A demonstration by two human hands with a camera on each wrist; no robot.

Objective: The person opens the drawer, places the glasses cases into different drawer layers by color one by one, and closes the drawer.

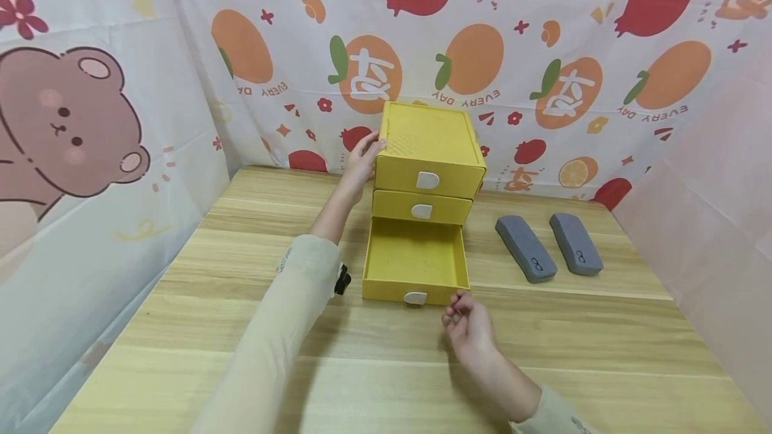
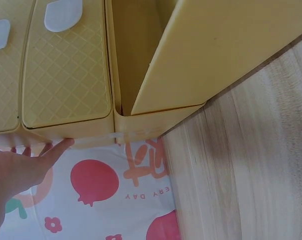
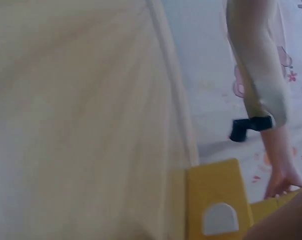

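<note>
A yellow three-tier drawer unit with white pull tabs stands near the back of the table. Its bottom drawer is pulled out, showing a bare inside; the upper two are closed. My left hand rests against the unit's left side near the top. In the left wrist view, that hand's fingers lie straight along the side wall. By the front right corner of the bottom drawer is my right hand, fingers loosely curled, holding nothing; whether it touches the corner I cannot tell. The right wrist view shows the drawer's front.
Two grey glasses cases lie side by side on the wooden table, right of the drawer unit. A fruit-printed cloth hangs behind, and cloths also close off the left and right sides.
</note>
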